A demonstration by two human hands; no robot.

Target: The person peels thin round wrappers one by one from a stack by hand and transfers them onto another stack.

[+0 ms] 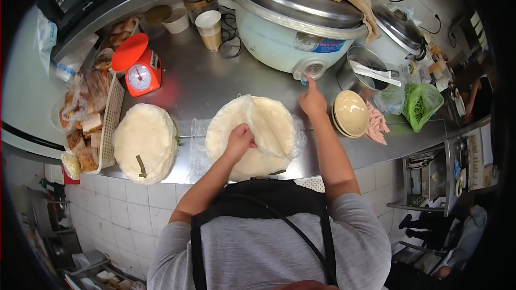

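A stack of thin, round, pale wrappers [220, 123] lies on clear plastic on the steel counter before me. My left hand [241, 143] rests over it, fingers pinched on the folded-back edge of the top wrapper. My right hand [313, 99] reaches forward past the stack, its index finger stretched toward the switch at the base of the large rice cooker [269, 37]. Whether the fingertip touches the switch is hard to tell. Left of my stack sits a second wrapper stack [144, 139] with a green strip on it.
A red scale [141, 75] and a basket [110, 123] of bagged brown food stand at left. Behind are a cup [209, 35] and cables. To the right are stacked bowls [351, 113], a pink cloth [377, 123], a metal pot [352, 79] and bagged greens [421, 103].
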